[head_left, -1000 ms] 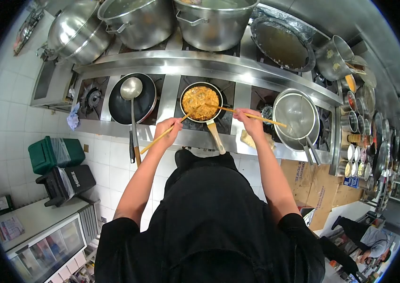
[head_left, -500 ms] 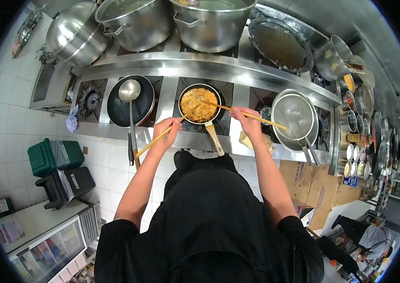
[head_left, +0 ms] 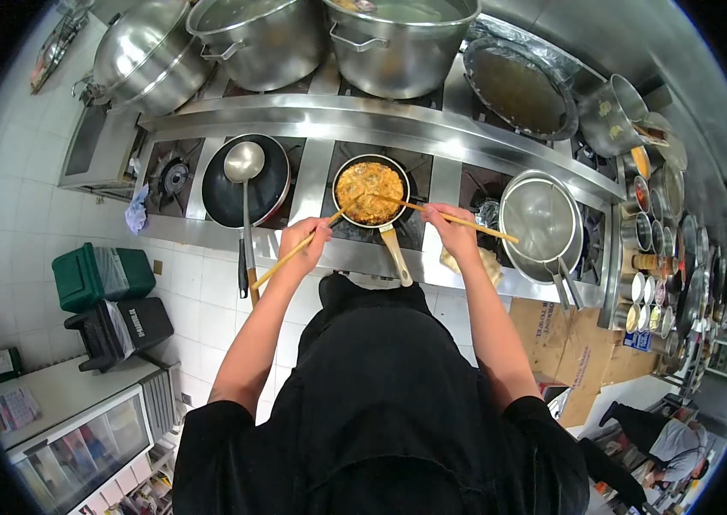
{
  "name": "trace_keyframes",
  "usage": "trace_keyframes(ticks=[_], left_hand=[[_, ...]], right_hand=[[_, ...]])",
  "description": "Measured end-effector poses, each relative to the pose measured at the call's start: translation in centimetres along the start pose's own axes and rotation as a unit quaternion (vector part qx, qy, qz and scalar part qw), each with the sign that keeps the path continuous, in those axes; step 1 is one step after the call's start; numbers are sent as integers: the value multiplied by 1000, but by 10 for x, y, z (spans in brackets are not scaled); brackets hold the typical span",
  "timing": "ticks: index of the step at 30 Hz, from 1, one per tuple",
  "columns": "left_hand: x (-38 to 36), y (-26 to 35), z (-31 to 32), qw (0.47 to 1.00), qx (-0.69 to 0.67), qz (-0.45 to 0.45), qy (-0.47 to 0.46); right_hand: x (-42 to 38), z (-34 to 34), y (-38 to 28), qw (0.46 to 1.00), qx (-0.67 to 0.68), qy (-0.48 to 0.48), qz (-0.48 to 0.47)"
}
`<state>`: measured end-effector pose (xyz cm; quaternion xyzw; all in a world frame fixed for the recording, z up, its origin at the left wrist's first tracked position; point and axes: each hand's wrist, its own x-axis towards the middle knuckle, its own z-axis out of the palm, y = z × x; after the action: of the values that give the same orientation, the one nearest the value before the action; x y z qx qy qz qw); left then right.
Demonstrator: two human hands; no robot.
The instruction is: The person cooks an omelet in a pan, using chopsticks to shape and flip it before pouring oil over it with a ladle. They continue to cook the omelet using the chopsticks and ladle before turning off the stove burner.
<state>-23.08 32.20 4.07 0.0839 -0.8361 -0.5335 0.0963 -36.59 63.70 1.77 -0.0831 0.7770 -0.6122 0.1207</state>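
Note:
A small pan [head_left: 392,221] with a light wooden handle rests on a burner and holds an orange-yellow egg-like mixture [head_left: 368,184]. My left hand [head_left: 302,239] is closed round one wooden chopstick [head_left: 282,263], left of the pan. Right of the pan, my right hand [head_left: 449,228] grips a second chopstick [head_left: 488,230]. Both tips meet the mixture near its middle, a little apart. A large black pan [head_left: 220,191] with a metal ladle [head_left: 244,161] lying across it is left of my left hand. Beyond my right hand sits a strainer [head_left: 540,216] on a bowl.
Large metal pots [head_left: 273,56] stand on the raised rear shelf, near a dark oval pan [head_left: 522,90]. A folded cloth [head_left: 476,260] lies at the front edge. Green bin [head_left: 89,279] at left; ingredient containers [head_left: 638,287] and another person [head_left: 676,446] at right.
The chopstick tips have shifted within the mixture, the right one lower and the two closer together. The stove and pans appear slightly shifted to the right in view. Both hands keep their grip.

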Motion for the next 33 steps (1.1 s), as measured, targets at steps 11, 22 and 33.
trace_keyframes(ticks=[11, 22, 33], left_hand=[[-4, 10, -7, 1000, 29, 8, 5], [-4, 9, -12, 999, 35, 4, 16], [5, 8, -7, 999, 34, 28, 32]], right_hand=[[7, 14, -13, 1000, -6, -3, 10], [13, 14, -12, 1000, -4, -3, -15], [20, 15, -15, 996, 83, 1, 16]])
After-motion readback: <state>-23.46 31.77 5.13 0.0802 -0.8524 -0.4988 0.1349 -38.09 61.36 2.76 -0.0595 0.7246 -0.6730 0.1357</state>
